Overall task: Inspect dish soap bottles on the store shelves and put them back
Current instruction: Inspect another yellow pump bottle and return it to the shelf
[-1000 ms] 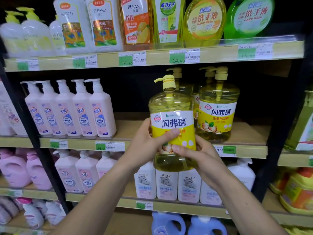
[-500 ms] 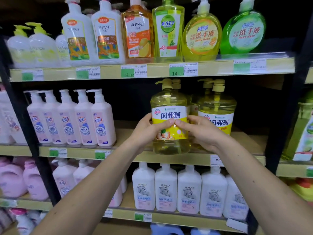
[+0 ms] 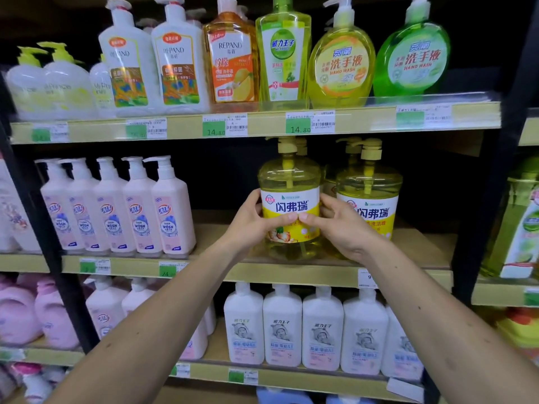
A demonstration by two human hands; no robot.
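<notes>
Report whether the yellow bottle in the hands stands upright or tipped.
Upright: the yellow bottle has its pump straight above its base, on the middle shelf.

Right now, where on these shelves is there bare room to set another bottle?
Bare wood on the middle shelf, between the pink pump bottles and the held yellow soap bottle, also right of its twin. Top row and white bottles below are crowded.

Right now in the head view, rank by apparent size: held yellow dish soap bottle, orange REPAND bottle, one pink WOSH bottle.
1. Held yellow dish soap bottle
2. Orange REPAND bottle and pink WOSH bottle: too alike to rank.
</notes>
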